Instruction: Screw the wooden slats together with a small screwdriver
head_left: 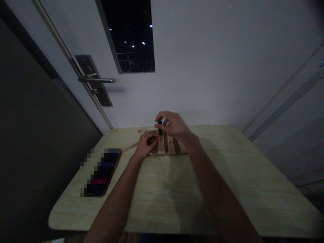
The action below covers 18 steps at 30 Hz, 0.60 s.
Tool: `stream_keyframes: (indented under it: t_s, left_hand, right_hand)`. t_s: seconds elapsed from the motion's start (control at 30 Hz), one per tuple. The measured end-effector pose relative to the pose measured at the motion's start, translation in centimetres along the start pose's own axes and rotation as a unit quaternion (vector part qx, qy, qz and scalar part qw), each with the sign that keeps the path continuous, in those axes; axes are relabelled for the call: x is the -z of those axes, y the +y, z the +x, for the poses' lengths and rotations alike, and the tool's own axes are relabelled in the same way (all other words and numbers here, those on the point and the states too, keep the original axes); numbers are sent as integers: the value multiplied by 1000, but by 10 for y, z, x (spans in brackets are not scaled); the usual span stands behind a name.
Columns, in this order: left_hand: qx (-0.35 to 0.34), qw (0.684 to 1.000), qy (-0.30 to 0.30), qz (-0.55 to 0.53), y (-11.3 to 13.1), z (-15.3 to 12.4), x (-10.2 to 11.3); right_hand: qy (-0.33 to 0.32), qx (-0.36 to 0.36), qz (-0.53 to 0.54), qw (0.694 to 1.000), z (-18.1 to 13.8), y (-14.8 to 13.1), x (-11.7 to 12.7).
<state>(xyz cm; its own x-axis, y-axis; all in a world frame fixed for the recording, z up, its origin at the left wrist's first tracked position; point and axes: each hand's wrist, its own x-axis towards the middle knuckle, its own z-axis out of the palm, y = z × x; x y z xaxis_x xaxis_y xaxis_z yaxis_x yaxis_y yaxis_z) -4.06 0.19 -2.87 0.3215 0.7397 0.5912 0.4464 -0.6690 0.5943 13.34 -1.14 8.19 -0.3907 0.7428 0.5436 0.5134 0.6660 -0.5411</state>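
A small screwdriver [160, 128] with a black handle stands nearly upright, its handle between the thumb and fingers of my right hand [173, 125]. Its metal shaft points down at a light wooden strip [161, 148]. My left hand [146, 144] is closed in a pinch beside the shaft's lower end; whatever its fingertips hold is too small to make out. Another wooden strip [171, 146] with a dark hole lies parallel to the right, and a third is partly covered by my right wrist. The strips rest on a brown, shiny-edged base [153, 154].
A phone [107, 168] lies on the pale wooden table [162, 195] at left. A thin wooden stick [130, 147] and a small wooden piece [141, 130] are near my left hand. Behind the table stands a white door with a metal handle [97, 80].
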Motion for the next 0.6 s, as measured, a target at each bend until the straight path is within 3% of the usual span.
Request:
stream_keyframes:
  t_s: [0.4,0.6]
  left_hand:
    - [5,1000,-2,8,0,0,0]
    - [3,1000,5,2,-1,0,0]
  right_hand:
    - [-28,-1,31,999,-4,0,4]
    - [-24,-15,-3,1000,-1,-2,3]
